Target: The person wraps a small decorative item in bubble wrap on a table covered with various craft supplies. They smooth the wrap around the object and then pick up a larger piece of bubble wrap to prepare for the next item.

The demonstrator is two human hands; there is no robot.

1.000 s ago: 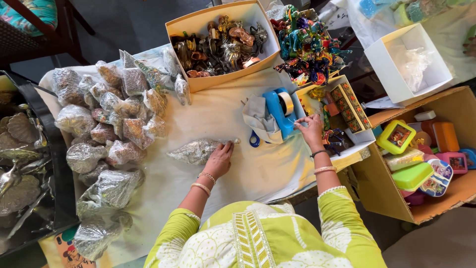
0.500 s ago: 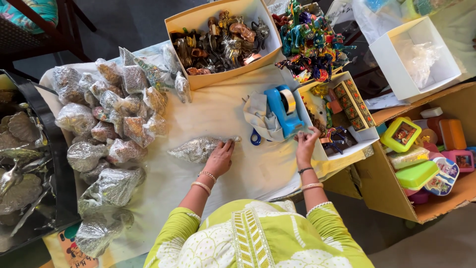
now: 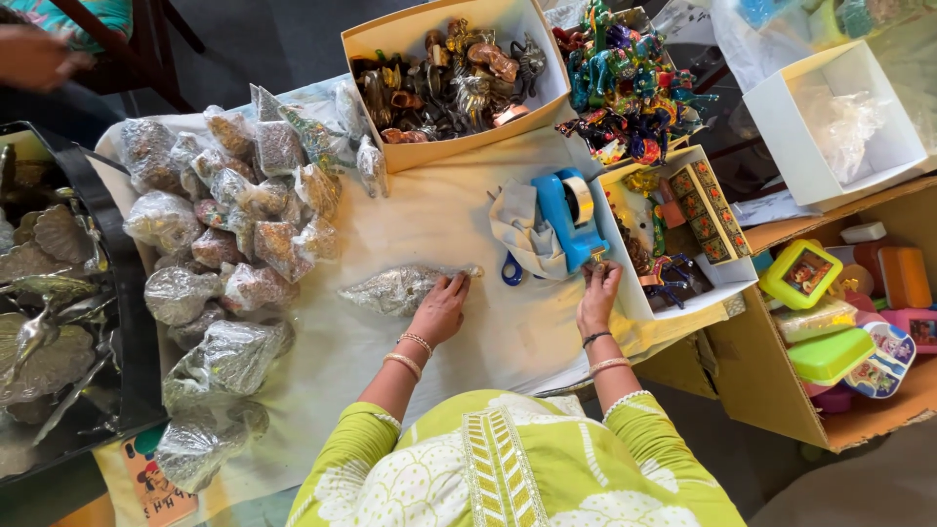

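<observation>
My left hand [image 3: 441,307] rests flat on the right end of a clear plastic packet [image 3: 395,289] with a silvery item inside, lying on the white cloth [image 3: 439,215]. My right hand [image 3: 598,293] reaches to the front of a blue tape dispenser [image 3: 569,217] and pinches at the tape end by its cutter. A grey cloth and blue scissors handles [image 3: 510,269] lie just left of the dispenser.
A heap of wrapped packets [image 3: 234,215] fills the left of the table. A beige box of metal figurines [image 3: 451,73] stands at the back, colourful figurines [image 3: 625,88] beside it. White boxes [image 3: 839,117] and a cardboard box of plastic items [image 3: 839,332] stand right. Another person's hand [image 3: 34,54] shows top left.
My right hand has moved left and down from the small box at the right to the front of the tape dispenser. My left hand stays on the packet.
</observation>
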